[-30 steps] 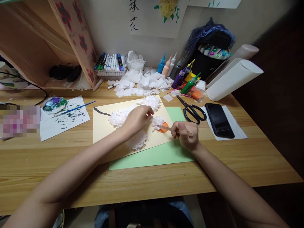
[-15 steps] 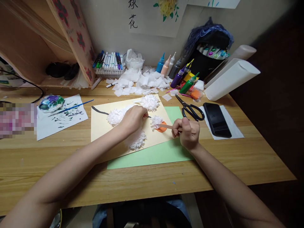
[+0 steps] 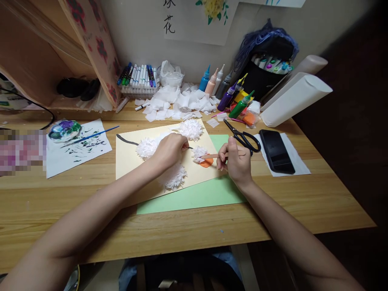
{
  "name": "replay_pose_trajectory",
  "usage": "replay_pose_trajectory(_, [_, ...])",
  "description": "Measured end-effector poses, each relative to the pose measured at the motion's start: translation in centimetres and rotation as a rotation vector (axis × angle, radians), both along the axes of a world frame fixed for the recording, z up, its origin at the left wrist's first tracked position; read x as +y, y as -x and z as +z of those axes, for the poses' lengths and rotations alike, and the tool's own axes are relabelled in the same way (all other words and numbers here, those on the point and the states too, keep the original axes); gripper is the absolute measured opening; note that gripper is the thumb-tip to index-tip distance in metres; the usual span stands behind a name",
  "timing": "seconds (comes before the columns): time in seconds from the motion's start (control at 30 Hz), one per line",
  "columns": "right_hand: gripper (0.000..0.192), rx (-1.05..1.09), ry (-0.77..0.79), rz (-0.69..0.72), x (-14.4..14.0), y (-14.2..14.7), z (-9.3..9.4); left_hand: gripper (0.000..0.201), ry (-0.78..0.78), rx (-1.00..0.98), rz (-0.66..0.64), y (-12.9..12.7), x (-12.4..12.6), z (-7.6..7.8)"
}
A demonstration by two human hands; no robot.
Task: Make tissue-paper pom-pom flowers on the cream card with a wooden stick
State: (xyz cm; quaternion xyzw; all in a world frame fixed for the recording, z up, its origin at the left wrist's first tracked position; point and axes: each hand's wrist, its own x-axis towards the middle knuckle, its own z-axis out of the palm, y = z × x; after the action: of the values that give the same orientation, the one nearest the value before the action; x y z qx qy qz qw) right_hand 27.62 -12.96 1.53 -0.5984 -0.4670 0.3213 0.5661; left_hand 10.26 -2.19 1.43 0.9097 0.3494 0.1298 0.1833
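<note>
Wood desk (image 3: pixel 273 210), R hand (image 3: pixel 238 159) pinching stick (image 3: pixel 210 155), L hand (image 3: pixel 169 147) fingers curled on paper puff (image 3: pixel 198 152).

Thin wooden stick (image 3: pixel 212 155): pale brown, lying nearly level, its tip pointing toward 9 o'clock onto a small white tissue puff (image 3: pixel 199 152). The puff is ruffled and sits over an orange paper disc (image 3: pixel 207 163), which shows at its 4 o'clock edge. All rest on a cream paper sheet (image 3: pixel 130 161), tilted slightly, overlapping a green sheet (image 3: pixel 197 196). Three larger white tissue pompoms lie on the cream sheet: at 12 o'clock (image 3: pixel 190 128), at 9 o'clock (image 3: pixel 146 147), and at 7 o'clock (image 3: pixel 175 178) of the puff.
</note>
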Motion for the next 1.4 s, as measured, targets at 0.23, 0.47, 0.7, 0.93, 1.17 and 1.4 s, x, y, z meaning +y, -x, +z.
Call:
replay_pose_trajectory(0.23, [0.061, -0.160, -0.151, 0.022, -1.0, -0.2, 0.2, 0.030, 0.007, 0.008, 0.003, 0.0, -0.1, 0.0])
replay_pose_trajectory(0.47, [0.058, -0.484, -0.337, 0.214, -1.8, -0.1, 0.5, 0.029, 0.003, 0.004, 0.005, 0.0, -0.2, 0.2])
replay_pose_trajectory(0.7, [0.059, -0.505, -0.376, 0.268, -2.0, -0.2, 1.0, 0.027, 0.021, -0.003, -0.001, 0.0, 0.0, 0.2])
replay_pose_trajectory(0.93, [0.059, -0.453, -0.366, 0.180, -1.7, -0.9, 0.6, 0.016, 0.002, 0.055, 0.111, 1.7, 1.9, 3.1])
replay_pose_trajectory(1.17, [0.059, -0.448, -0.404, 0.177, -1.6, -0.9, 0.9, 0.044, -0.028, 0.222, 0.048, 2.3, 2.0, 3.4])
replay_pose_trajectory(1.4, [0.058, -0.458, -0.415, 0.177, -1.6, -1.2, 0.7, 0.018, -0.144, 0.319, -0.041, 2.0, 1.2, 4.2])
